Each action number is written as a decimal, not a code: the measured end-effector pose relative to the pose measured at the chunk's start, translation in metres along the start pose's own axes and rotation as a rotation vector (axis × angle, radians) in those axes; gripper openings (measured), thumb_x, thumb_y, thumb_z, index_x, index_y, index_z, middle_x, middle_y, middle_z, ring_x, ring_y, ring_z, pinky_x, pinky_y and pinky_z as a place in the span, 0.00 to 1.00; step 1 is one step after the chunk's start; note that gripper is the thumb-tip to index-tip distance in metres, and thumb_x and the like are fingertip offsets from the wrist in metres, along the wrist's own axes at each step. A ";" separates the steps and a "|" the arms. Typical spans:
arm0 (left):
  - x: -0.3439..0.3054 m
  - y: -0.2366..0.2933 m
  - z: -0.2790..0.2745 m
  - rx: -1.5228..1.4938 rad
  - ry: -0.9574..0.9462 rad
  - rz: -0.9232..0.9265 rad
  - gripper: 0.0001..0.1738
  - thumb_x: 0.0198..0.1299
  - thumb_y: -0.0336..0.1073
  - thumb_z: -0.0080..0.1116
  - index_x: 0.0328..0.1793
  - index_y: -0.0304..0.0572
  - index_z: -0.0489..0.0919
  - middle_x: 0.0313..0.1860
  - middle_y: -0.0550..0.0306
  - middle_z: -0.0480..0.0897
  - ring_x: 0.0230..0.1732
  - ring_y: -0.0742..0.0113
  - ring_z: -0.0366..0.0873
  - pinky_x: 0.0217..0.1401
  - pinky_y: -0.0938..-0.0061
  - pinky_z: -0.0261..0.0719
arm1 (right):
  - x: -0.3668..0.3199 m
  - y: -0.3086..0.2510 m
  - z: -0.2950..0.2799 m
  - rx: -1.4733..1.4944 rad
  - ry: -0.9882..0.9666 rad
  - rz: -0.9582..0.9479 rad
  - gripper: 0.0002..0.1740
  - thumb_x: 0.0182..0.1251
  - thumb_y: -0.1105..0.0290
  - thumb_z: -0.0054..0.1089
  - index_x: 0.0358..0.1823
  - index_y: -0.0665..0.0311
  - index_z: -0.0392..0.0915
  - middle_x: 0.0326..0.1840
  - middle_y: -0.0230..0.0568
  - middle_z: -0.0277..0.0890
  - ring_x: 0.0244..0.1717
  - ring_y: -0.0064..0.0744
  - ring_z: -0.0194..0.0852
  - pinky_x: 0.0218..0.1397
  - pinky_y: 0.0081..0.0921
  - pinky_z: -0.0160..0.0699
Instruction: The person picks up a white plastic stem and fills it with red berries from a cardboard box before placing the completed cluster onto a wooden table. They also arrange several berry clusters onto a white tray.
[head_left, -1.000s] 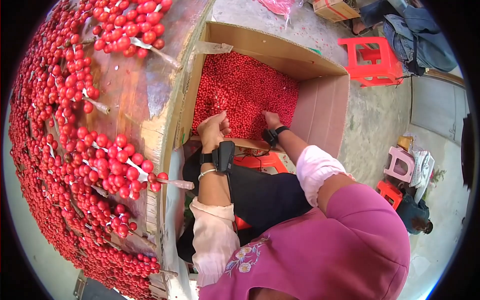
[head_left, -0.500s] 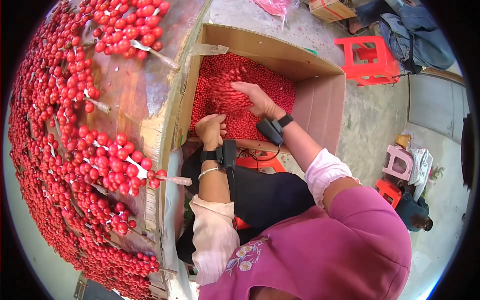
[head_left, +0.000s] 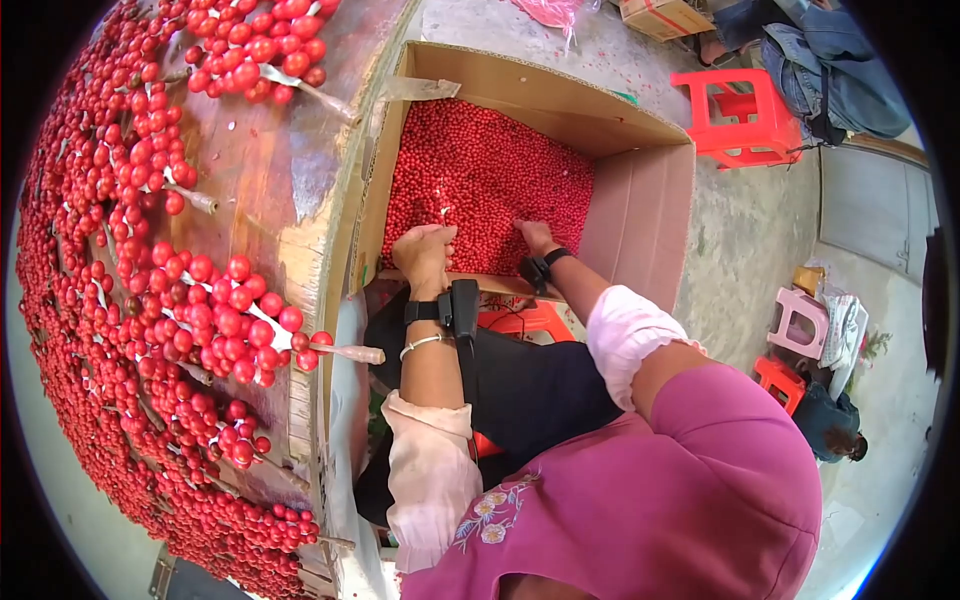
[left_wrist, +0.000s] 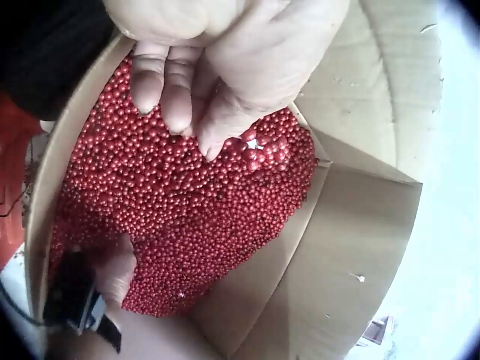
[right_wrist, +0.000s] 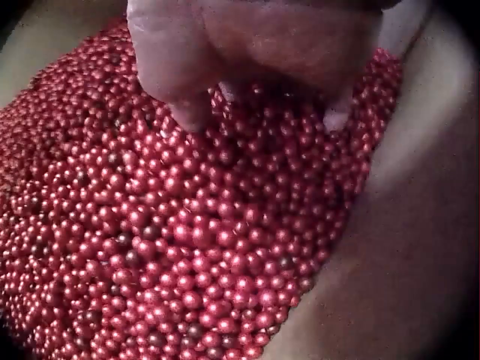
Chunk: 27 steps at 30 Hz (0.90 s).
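A cardboard box [head_left: 637,230] holds a deep layer of loose red berries [head_left: 500,165]. My left hand [head_left: 424,255] hangs over the near left part of the box, fingers curled. Its thumb and forefinger pinch a small berry sprig [left_wrist: 262,152], seen as larger berries with a white bit just past the thumb tip; its stem is hidden by the hand. On the right, my right hand [head_left: 540,238] dips into the loose berries. In the right wrist view its spread fingers [right_wrist: 187,112] point down, with their tips partly buried.
To the left, a wooden table [head_left: 260,180] bears many red berry sprigs [head_left: 225,315] with wrapped stems, some jutting past its edge. Beyond the box stand a red stool [head_left: 740,120] and a seated person in jeans [head_left: 840,80]. A pink stool [head_left: 800,323] is farther right.
My right hand rose from the berries and tossed a handful towards the left hand half a second ago; now it is back down among them. The left hand has stayed nearly in place.
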<state>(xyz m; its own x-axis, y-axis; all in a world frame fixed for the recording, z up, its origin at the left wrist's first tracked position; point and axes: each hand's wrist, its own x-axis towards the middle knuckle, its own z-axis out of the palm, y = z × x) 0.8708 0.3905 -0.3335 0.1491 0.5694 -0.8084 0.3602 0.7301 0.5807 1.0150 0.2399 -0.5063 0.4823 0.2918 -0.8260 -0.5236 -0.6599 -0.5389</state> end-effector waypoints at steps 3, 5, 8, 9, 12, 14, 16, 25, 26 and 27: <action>0.000 -0.001 -0.002 -0.005 0.009 0.002 0.07 0.41 0.26 0.63 0.28 0.35 0.76 0.16 0.59 0.76 0.13 0.76 0.70 0.11 0.84 0.65 | -0.003 0.013 0.018 0.250 0.098 0.272 0.16 0.57 0.64 0.50 0.44 0.65 0.75 0.40 0.38 0.78 0.42 0.38 0.75 0.48 0.31 0.73; 0.001 0.001 -0.004 -0.009 0.017 0.004 0.07 0.42 0.25 0.63 0.28 0.35 0.76 0.17 0.58 0.76 0.13 0.75 0.70 0.11 0.85 0.66 | 0.005 0.000 0.020 0.419 -0.092 0.236 0.16 0.57 0.64 0.49 0.44 0.65 0.74 0.43 0.40 0.77 0.44 0.39 0.74 0.50 0.31 0.72; 0.004 0.003 -0.006 -0.036 0.016 0.006 0.07 0.41 0.25 0.62 0.29 0.34 0.76 0.17 0.58 0.76 0.13 0.75 0.71 0.11 0.84 0.66 | -0.020 -0.056 0.024 0.755 -0.535 0.076 0.20 0.57 0.62 0.50 0.48 0.65 0.72 0.52 0.43 0.72 0.53 0.38 0.69 0.57 0.29 0.67; 0.004 0.002 -0.006 -0.050 0.014 0.004 0.07 0.41 0.25 0.62 0.29 0.34 0.76 0.17 0.57 0.76 0.13 0.74 0.71 0.12 0.84 0.67 | -0.058 -0.098 0.028 0.756 -0.602 0.001 0.23 0.58 0.60 0.52 0.52 0.65 0.70 0.57 0.43 0.69 0.57 0.36 0.66 0.58 0.27 0.65; 0.012 -0.005 0.001 -0.057 0.007 0.003 0.08 0.41 0.24 0.62 0.29 0.33 0.76 0.17 0.57 0.76 0.13 0.74 0.71 0.12 0.83 0.67 | -0.099 -0.148 0.021 -0.453 -0.169 -1.362 0.17 0.60 0.65 0.52 0.48 0.66 0.73 0.50 0.40 0.73 0.50 0.32 0.70 0.54 0.24 0.67; 0.012 -0.003 0.003 -0.056 0.003 0.009 0.08 0.41 0.24 0.62 0.29 0.33 0.76 0.17 0.57 0.76 0.13 0.74 0.71 0.12 0.83 0.67 | -0.136 -0.165 0.038 -0.316 -0.307 -0.930 0.18 0.65 0.68 0.42 0.52 0.66 0.70 0.51 0.43 0.72 0.52 0.35 0.70 0.56 0.26 0.67; 0.009 -0.002 0.000 -0.020 -0.002 0.047 0.08 0.41 0.24 0.61 0.29 0.33 0.76 0.17 0.57 0.76 0.13 0.74 0.71 0.12 0.83 0.68 | -0.150 -0.170 0.047 -0.287 -0.299 -0.920 0.18 0.64 0.67 0.43 0.52 0.66 0.70 0.49 0.42 0.73 0.50 0.33 0.70 0.53 0.25 0.67; 0.010 -0.007 -0.002 -0.122 -0.024 0.138 0.12 0.39 0.24 0.65 0.31 0.35 0.74 0.19 0.58 0.76 0.15 0.75 0.71 0.14 0.83 0.70 | -0.031 -0.054 -0.002 -0.355 0.080 -0.306 0.23 0.59 0.54 0.51 0.50 0.64 0.72 0.42 0.36 0.73 0.45 0.35 0.70 0.46 0.33 0.70; 0.009 -0.004 -0.001 -0.126 -0.024 0.138 0.12 0.39 0.24 0.65 0.31 0.35 0.74 0.19 0.58 0.76 0.15 0.75 0.71 0.14 0.83 0.70 | -0.023 -0.039 -0.001 -0.495 0.142 -0.195 0.23 0.59 0.54 0.51 0.49 0.63 0.73 0.43 0.37 0.74 0.46 0.38 0.71 0.47 0.35 0.70; 0.007 -0.004 -0.001 -0.123 -0.019 0.139 0.11 0.40 0.24 0.65 0.30 0.36 0.74 0.19 0.58 0.76 0.15 0.75 0.71 0.14 0.83 0.70 | -0.013 -0.023 0.003 -0.497 0.141 -0.188 0.23 0.59 0.54 0.51 0.49 0.63 0.73 0.43 0.37 0.74 0.46 0.38 0.71 0.47 0.35 0.70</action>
<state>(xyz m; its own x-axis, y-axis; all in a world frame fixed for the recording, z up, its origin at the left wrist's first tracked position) 0.8694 0.3922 -0.3411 0.2077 0.6618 -0.7203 0.2199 0.6859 0.6936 1.0182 0.2531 -0.4837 0.6433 0.3632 -0.6740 -0.0407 -0.8629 -0.5038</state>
